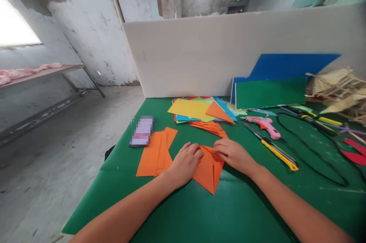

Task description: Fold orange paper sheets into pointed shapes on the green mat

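Observation:
A partly folded sheet of orange paper (pixel 204 170) lies on the green table, one corner pointing toward me. My left hand (pixel 187 163) has its fingers bent on the sheet's upper left edge. Across from it, my right hand (pixel 233 155) pinches a folded flap at the upper right. Just left of my left hand are loose orange paper pieces (pixel 150 155), overlapping each other. Beyond both hands sits a small pile of folded orange paper (pixel 210 127). Fingers cover the far edge of the sheet.
A phone (pixel 143 130) lies at the left. Coloured sheets (pixel 188 108) are stacked at the back. On the right are a pink glue gun (pixel 265 125) with a black cord, a yellow utility knife (pixel 278 154), and green board (pixel 270 93). A white panel (pixel 200 56) stands behind.

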### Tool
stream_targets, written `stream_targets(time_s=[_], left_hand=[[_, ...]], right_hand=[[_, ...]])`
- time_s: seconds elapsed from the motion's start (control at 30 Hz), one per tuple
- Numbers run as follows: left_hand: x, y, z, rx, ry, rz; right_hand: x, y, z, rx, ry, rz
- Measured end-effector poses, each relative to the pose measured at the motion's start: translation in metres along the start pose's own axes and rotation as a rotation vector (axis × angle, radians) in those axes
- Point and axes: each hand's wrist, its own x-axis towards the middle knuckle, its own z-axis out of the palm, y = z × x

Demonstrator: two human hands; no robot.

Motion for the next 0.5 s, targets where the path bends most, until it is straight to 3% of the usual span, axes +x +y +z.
stream_targets(time_s=[0.23,0.5], left_hand=[[0.0007,0.0009,-0.0043,0.002,-0.004,-0.003],[-0.0019,-0.0015,0.0043,-0.011,-0.02,-0.031]], right_hand=[[-0.0003,0.0024,-0.0056,-0.062,-0.086,-0.053],[-0.0007,0.0037,-0.0069,-0.123,-0.092,-0.096]])
